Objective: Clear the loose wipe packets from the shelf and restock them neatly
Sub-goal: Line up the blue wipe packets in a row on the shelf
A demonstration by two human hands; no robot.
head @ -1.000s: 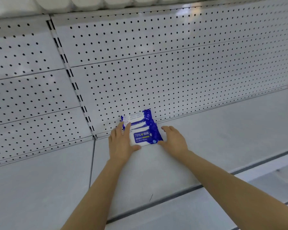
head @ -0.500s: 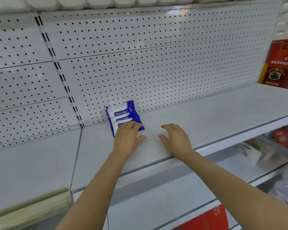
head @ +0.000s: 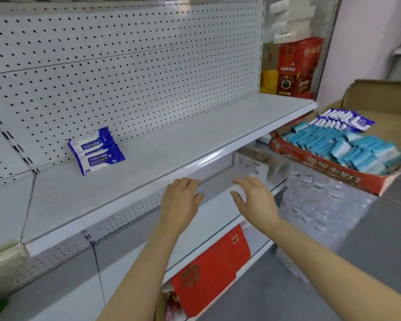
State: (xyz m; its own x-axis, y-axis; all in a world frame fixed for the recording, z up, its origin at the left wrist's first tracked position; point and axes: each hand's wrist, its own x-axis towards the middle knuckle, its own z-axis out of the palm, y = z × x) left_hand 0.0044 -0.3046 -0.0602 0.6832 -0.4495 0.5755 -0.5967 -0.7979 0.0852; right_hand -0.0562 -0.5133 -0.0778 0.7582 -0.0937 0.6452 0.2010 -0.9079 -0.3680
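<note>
A small stack of blue-and-white wipe packets [head: 96,151] leans against the pegboard back panel [head: 130,66] at the rear of a white metal shelf [head: 171,144], toward that shelf's left end; how many packets make up the stack is hard to tell, as the upper ones cover those behind. Out past the shelf's front edge, a person's left hand [head: 180,200] hovers palm down with fingers loosely spread, holding nothing. Just to its right, the right hand [head: 256,200] hangs the same way, fingers relaxed and parted, also holding nothing; both forearms run out of the bottom of the view. Below the shelf, a red packet [head: 208,272] sits on a lower tier, its print blurred. Beyond the shelf's right end, an open cardboard box [head: 329,172] holds rows of light-blue packets [head: 347,147] with darker blue-and-white packets [head: 343,118] behind them; its far side is cut off by the frame. It rests on shrink-wrapped bottles [head: 320,205], smeared by blur. Above the shelf's right end stand red boxes [head: 296,66], lettering unreadable.
</note>
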